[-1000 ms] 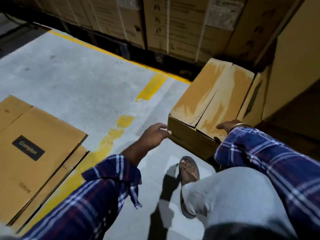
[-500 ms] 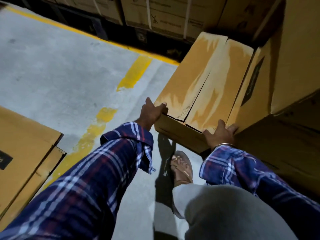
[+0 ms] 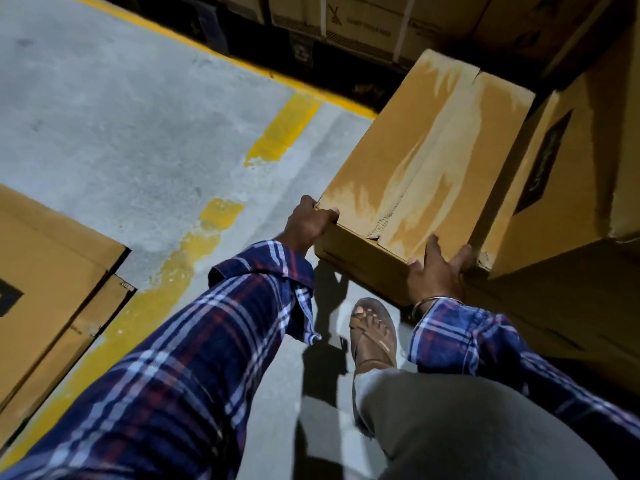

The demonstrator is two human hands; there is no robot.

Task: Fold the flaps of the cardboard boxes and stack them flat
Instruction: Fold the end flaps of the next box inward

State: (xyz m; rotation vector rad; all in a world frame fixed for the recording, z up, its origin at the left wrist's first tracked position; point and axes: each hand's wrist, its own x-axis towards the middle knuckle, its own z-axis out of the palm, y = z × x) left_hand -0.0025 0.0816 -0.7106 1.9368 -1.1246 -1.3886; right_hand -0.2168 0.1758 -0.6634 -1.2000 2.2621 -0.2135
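A view looking down from the head of a person crouching on a grey concrete floor (image 3: 114,109) in a dim warehouse. Both arms, in blue, white and red plaid sleeves, reach forward to a closed cardboard box (image 3: 426,150) that sits on the floor ahead and to the right. The box's top flaps are folded shut, meeting along a rough centre seam, and the brown surface shows pale patches where tape has torn away.

The left hand (image 3: 306,226) grips the box's near left corner, its fingers (image 3: 325,213) curled over the top edge and clamped on the cardboard. The right hand (image 3: 437,268) rests at the near right corner, its fingers spread apart and lying fairly straight against the top and the edge; a thin metal bangle (image 3: 434,301) circles that wrist.

Below the box, between the two arms, a foot in a brown sandal (image 3: 373,332) stands on the floor, with a grey trouser leg (image 3: 485,427) filling the lower right.

At the left edge, well apart from the box, lies a stack of flattened cardboard boxes (image 3: 45,271) with a black label partly cut off. Worn yellow floor lines (image 3: 284,129) run between the stack and the box. Another brown carton (image 3: 568,161) with a dark label stands just beside the box on its right, and strapped cartons (image 3: 367,26) line the back, in shadow.
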